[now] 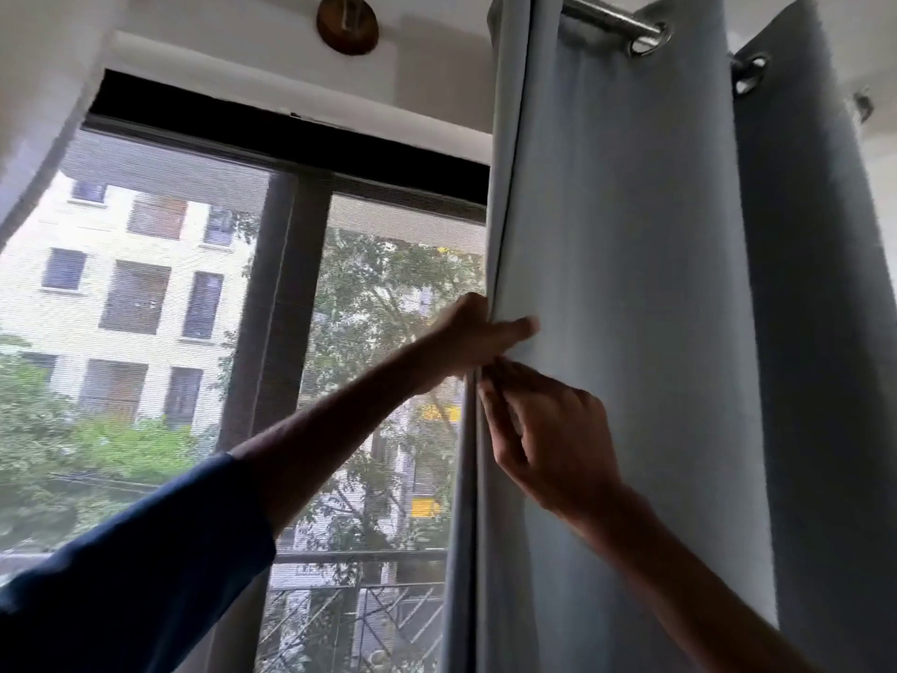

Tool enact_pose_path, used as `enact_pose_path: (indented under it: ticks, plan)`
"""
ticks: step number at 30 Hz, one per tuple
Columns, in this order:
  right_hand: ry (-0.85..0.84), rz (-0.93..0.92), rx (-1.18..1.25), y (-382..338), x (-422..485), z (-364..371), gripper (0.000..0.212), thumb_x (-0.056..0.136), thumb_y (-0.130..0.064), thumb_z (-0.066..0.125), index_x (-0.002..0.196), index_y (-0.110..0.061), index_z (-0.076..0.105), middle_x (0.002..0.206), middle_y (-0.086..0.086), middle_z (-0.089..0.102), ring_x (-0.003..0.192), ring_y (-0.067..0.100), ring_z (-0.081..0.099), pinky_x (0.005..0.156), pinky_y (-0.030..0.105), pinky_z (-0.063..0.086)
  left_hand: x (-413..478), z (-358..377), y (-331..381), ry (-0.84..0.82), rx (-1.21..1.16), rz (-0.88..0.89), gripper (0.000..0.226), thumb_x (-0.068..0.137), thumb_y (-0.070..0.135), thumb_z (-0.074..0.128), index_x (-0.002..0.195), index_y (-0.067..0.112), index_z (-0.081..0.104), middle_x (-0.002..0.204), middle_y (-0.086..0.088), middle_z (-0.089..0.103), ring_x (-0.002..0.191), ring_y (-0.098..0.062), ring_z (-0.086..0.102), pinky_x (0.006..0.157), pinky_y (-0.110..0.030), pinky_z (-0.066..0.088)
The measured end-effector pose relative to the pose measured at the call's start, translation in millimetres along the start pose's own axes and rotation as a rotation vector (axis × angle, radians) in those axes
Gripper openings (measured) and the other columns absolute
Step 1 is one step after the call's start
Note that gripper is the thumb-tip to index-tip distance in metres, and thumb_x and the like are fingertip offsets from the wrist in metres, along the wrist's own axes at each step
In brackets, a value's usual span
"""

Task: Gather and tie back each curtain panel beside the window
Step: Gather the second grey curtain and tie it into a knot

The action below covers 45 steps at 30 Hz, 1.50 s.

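A pale blue-grey curtain panel (631,284) hangs in deep folds at the right of the window (218,293), its metal eyelets threaded on a steel rod (606,17). My left hand (478,340) grips the panel's leading edge at mid height, thumb across the front and fingers hidden behind the cloth. Just below it, my right hand (548,439) pinches the same edge between its fingertips. The edge runs straight down past both hands to the bottom of the view.
A dark window frame with a vertical mullion (286,308) and mesh screen fills the left. Outside are trees, a pale building and a balcony railing (359,556). A round wooden fitting (347,24) sits on the wall above the window.
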State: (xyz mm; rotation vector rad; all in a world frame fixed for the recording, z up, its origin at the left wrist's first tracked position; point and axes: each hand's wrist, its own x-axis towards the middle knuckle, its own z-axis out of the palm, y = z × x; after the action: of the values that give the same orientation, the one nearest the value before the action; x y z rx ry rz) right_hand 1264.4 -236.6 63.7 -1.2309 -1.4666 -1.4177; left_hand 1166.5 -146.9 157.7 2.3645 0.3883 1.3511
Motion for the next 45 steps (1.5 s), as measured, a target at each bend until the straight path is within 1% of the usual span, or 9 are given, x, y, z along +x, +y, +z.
enact_pose_path:
  ticks: [5, 11, 14, 18, 21, 26, 31, 40, 45]
  plan:
    - [0.222, 0.143, 0.054, 54, 11, -6, 0.033, 0.092, -0.026, 0.059, 0.121, -0.013, 0.071, 0.126, 0.004, 0.071, 0.116, 0.023, 0.068, 0.096, 0.035, 0.054, 9, 10, -8, 0.222, 0.357, 0.031, 0.048, 0.099, 0.034, 0.056, 0.064, 0.014, 0.030, 0.081, -0.017, 0.049, 0.092, -0.039, 0.058, 0.063, -0.030, 0.026]
    - [0.256, 0.602, -0.040, 138, 36, -39, 0.102, 0.086, -0.057, 0.070, 0.155, 0.002, 0.025, 0.163, 0.025, 0.024, 0.152, 0.039, 0.018, 0.125, 0.046, 0.010, 8, -2, -11, 0.164, 0.465, 0.069, 0.049, 0.104, 0.030, 0.046, 0.063, 0.015, 0.024, 0.067, -0.004, 0.037, 0.068, -0.023, 0.040, 0.060, -0.031, 0.023]
    - [0.155, 0.783, 0.053, 158, 49, -47, 0.099, 0.082, -0.048, 0.080, 0.149, 0.006, 0.032, 0.153, 0.028, 0.038, 0.144, 0.038, 0.032, 0.119, 0.038, 0.020, 9, -6, -12, 0.153, 0.480, 0.066, 0.048, 0.104, 0.032, 0.046, 0.063, 0.013, 0.029, 0.064, -0.003, 0.038, 0.065, -0.025, 0.043, 0.059, -0.030, 0.027]
    - [0.148, 0.735, 0.046, 152, 54, -39, 0.036, 0.086, -0.035, 0.074, 0.098, -0.002, 0.065, 0.099, 0.023, 0.066, 0.097, 0.039, 0.062, 0.088, 0.041, 0.044, 8, -9, -18, 0.195, 0.476, 0.089, 0.049, 0.103, 0.038, 0.047, 0.062, 0.013, 0.033, 0.060, -0.004, 0.040, 0.060, -0.026, 0.045, 0.057, -0.031, 0.029]
    - [0.222, 0.681, 0.044, 140, 60, -30, 0.034, 0.085, -0.023, 0.060, 0.060, -0.008, 0.044, 0.061, 0.008, 0.050, 0.057, 0.030, 0.052, 0.058, 0.041, 0.050, 7, -12, -29, 0.310, 0.466, 0.146, 0.044, 0.098, 0.046, 0.053, 0.070, 0.012, 0.044, 0.065, -0.008, 0.050, 0.063, -0.029, 0.052, 0.057, -0.033, 0.040]
    - [0.206, 0.582, -0.051, 81, 90, -26, 0.017, 0.085, -0.008, 0.062, 0.067, -0.006, 0.061, 0.075, 0.009, 0.054, 0.076, 0.038, 0.059, 0.063, 0.034, 0.034, -5, -20, -34, 0.593, 0.437, 0.363, 0.032, 0.095, 0.033, 0.061, 0.115, 0.011, 0.048, 0.062, 0.001, 0.050, 0.061, -0.034, 0.060, 0.056, -0.036, 0.046]
    - [0.424, 0.220, 0.045, -1, 116, 3, 0.018, 0.076, -0.010, 0.060, 0.085, -0.004, 0.074, 0.080, 0.017, 0.067, 0.075, 0.040, 0.067, 0.071, 0.040, 0.041, -14, -37, -39, 0.637, 0.444, 0.469, 0.016, 0.097, 0.022, 0.058, 0.087, 0.016, 0.047, 0.059, -0.001, 0.054, 0.052, -0.033, 0.055, 0.048, -0.032, 0.032]
    - [0.187, 0.311, 0.150, -2, 87, 9, 0.011, 0.090, -0.016, 0.064, 0.086, -0.013, 0.073, 0.079, 0.005, 0.059, 0.079, 0.028, 0.060, 0.065, 0.026, 0.034, -28, -35, -18, 0.539, 0.392, 0.443, 0.021, 0.096, 0.021, 0.059, 0.084, 0.004, 0.060, 0.067, -0.017, 0.063, 0.067, -0.040, 0.060, 0.055, -0.037, 0.033]
    - [0.194, 0.396, 0.250, -2, 37, 5, 0.009, 0.087, -0.009, 0.069, 0.077, -0.010, 0.070, 0.072, 0.000, 0.058, 0.069, 0.020, 0.057, 0.063, 0.014, 0.040, -38, -19, -11, 0.468, 0.404, 0.451, 0.031, 0.099, 0.022, 0.056, 0.072, 0.013, 0.044, 0.053, -0.003, 0.040, 0.058, -0.041, 0.053, 0.054, -0.038, 0.033]
